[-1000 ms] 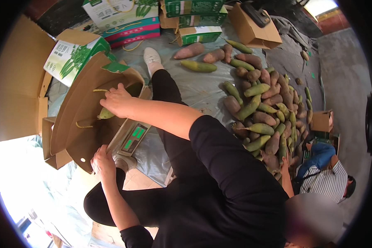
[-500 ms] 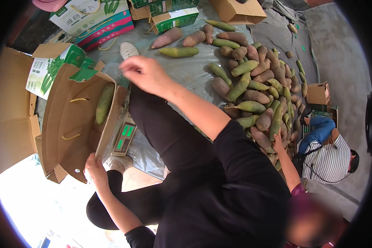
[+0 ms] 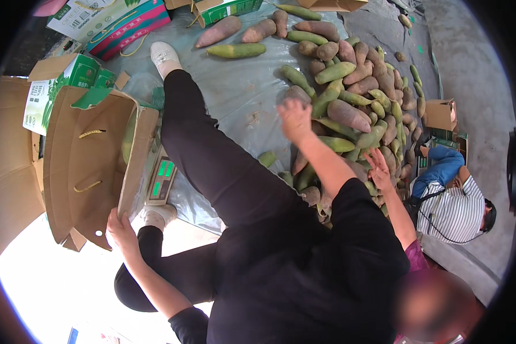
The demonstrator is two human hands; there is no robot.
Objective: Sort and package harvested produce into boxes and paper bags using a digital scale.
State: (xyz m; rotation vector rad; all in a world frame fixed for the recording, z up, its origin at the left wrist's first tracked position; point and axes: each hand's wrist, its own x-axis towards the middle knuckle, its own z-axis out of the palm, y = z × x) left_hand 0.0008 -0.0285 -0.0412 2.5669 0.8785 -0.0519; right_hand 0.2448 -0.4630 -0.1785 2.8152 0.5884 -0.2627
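My left hand [image 3: 122, 234] is closed on the lower edge of an open cardboard box [image 3: 86, 166] with yellow cord handles. Inside the box, by its right wall, lies a green radish [image 3: 129, 137], partly hidden by that wall. Beside the box stands a weighing scale [image 3: 161, 180] with lit green displays. My right hand [image 3: 296, 119] is stretched out over the left side of a big pile of green radishes [image 3: 335, 72] and reddish-brown roots [image 3: 350, 116]. Its fingers look apart with nothing in them, though slightly blurred.
A co-worker's hand [image 3: 379, 171] is spread over the pile's near side. Another person in a striped shirt [image 3: 453, 203] is at the right. Green-and-white cartons [image 3: 51, 94] and a pink-and-teal box [image 3: 129, 31] stand at the upper left. Plastic sheeting [image 3: 241, 126] covers the floor.
My right hand has swung right, from above the box's corner to the pile. My left hand still holds the box edge. The co-worker's hand has let go of a green radish and spread its fingers.
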